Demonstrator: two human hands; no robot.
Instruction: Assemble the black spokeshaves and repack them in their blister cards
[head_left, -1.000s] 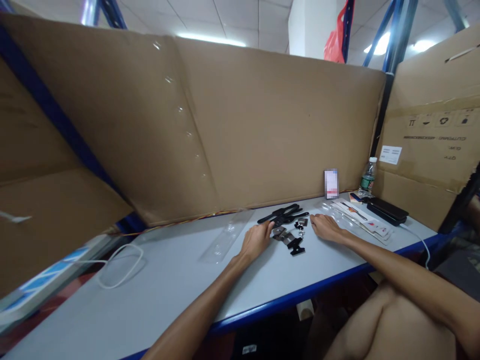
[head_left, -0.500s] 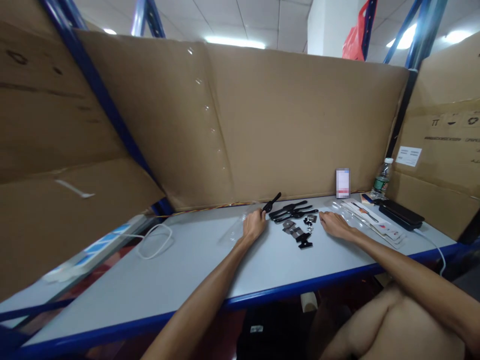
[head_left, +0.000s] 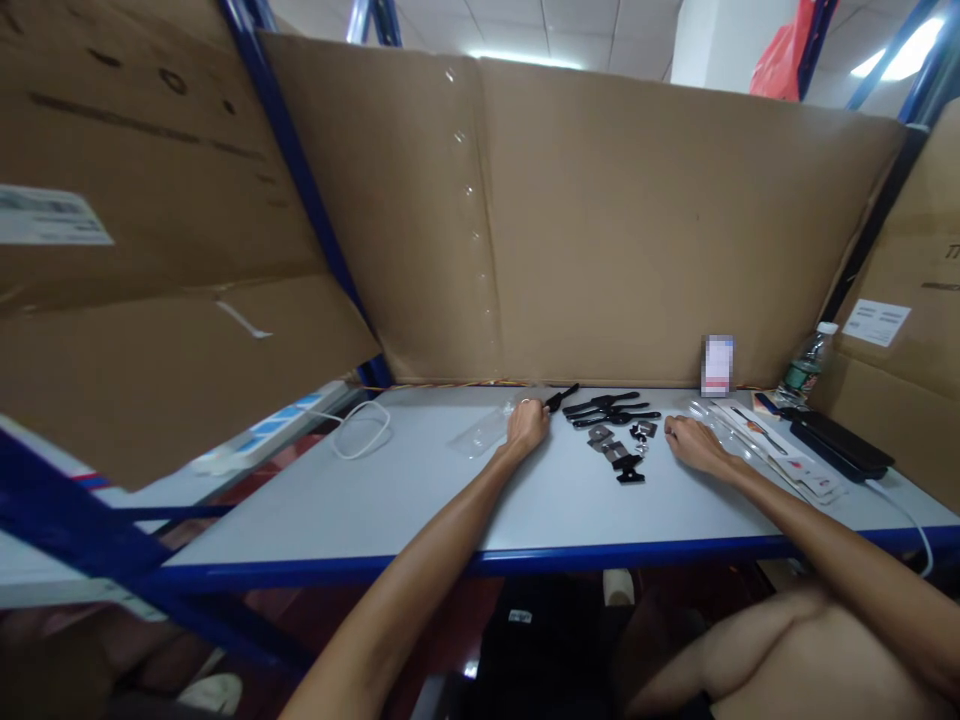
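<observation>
Fingers curled, my left hand (head_left: 528,424) is at the back of the table around the near end of a black plastic handle (head_left: 564,398), whose far end points up and right. A clear plastic bag (head_left: 480,430) lies just left of this hand. Several similar black handles (head_left: 611,407) lie in a pile to its right. In front of them are flat black and grey pieces (head_left: 619,455) and small silvery parts (head_left: 642,447). My right hand (head_left: 697,445) rests on the table right of these pieces, its fingers bent inward; whatever they hold is hidden.
Clear packaging with printed cards (head_left: 780,450) lies beyond my right hand, near a black case (head_left: 840,440), a water bottle (head_left: 808,368) and an upright phone (head_left: 717,366). A white cable (head_left: 361,430) coils at left. Cardboard (head_left: 637,230) walls the back; a blue edge (head_left: 600,556) runs in front.
The camera view has swung left, so everything sits farther right in the picture, and the left rack shows more. Both hands stay at nearly the same spots on the table.
</observation>
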